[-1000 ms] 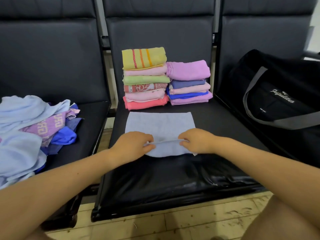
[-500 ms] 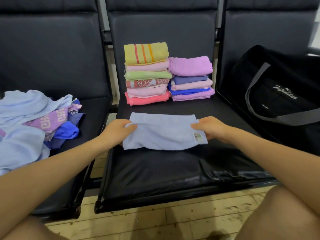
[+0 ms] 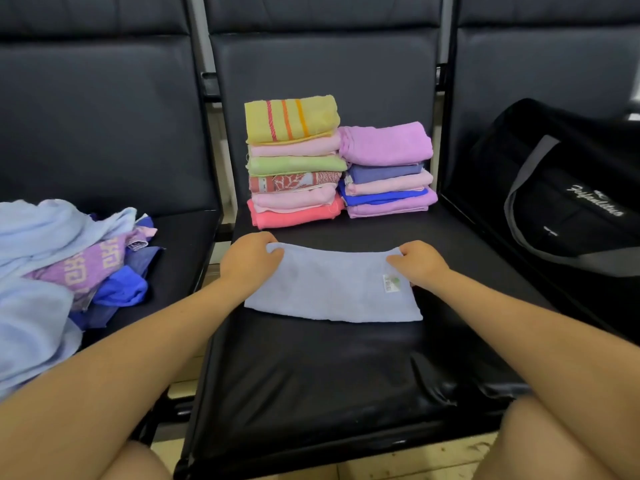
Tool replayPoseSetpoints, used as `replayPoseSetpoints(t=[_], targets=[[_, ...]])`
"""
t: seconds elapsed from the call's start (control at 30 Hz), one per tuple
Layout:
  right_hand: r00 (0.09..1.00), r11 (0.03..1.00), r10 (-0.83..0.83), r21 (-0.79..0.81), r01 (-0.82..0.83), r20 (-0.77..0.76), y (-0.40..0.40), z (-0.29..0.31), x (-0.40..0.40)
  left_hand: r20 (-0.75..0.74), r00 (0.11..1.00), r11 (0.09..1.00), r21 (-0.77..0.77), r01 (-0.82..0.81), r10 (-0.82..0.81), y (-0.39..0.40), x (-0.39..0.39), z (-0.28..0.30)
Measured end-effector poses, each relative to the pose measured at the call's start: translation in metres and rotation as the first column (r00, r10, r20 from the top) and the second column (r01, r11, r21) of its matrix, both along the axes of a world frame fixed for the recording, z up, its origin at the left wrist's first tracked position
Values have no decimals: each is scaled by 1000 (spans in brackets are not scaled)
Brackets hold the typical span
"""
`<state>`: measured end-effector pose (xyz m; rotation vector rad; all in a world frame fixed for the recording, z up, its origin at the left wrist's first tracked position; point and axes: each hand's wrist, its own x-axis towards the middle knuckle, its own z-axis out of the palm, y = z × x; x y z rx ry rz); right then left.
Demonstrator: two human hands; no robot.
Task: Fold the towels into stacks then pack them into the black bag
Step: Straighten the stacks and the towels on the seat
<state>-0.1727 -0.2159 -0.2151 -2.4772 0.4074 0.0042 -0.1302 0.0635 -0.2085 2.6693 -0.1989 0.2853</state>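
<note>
Black bag (image 3: pixel 568 188) cut off at right edge. Unfolded towel pile (image 3: pixel 69 268) runs off left edge. Care label (image 3: pixel 391 284) on light blue towel (image 3: pixel 332 289) too small to read.

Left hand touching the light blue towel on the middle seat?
Touching. Head view: left hand grips the light blue towel at its far left corner, fingers curled over the edge.

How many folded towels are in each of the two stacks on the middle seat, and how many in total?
Left stack, yellow striped towel on top: 6
Right stack, lilac towel on top: 5
Total stacked: 11

The light blue towel under both hands is not counted, nor the unfolded pile on the left seat.
</note>
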Motion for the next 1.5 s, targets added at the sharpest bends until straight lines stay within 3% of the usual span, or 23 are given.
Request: replayPoseSetpoints(t=[0.2,0.37,0.53,0.7,0.87,1.07,1.23,1.3,1.4,1.5], targets=[[1000,981,-20,-192,19,-4,-2,-10,8,101,995,992,122,-13,1,-1,11,-6],[992,983,-100,-163,87,-73,-3,-7,-2,80,997,980,198,-23,8,1,3,-16],[974,981,-54,-194,10,-221,2,-3,-17,56,998,979,205,-20,9,13,-13,-16],[972,995,-91,-58,80,-217,17,-2,-16,1,1000,969,246,-14,15,19,-20,-12],[973,949,-196,227,219,-119,24,6,-9,-49,999,963,269,20,-7,26,-24,-10],[988,908,-86,418,25,128,61,16,-8,-31,999,958,284,50,-43,28,-27,-13],[963,858,269,447,-252,25,92,20,-12,-18,998,948,311,62,-59,27,-31,-15],[970,885,240,404,-231,29,87,16,-8,-8,997,947,312,70,-71,28,-32,-16],[995,987,96,124,-99,26,66,5,0,9,997,945,319,74,-80,28,-35,-17],[976,993,68,113,-45,-207,56,-2,-7,0,997,950,304,72,-75,27,-36,-17]])
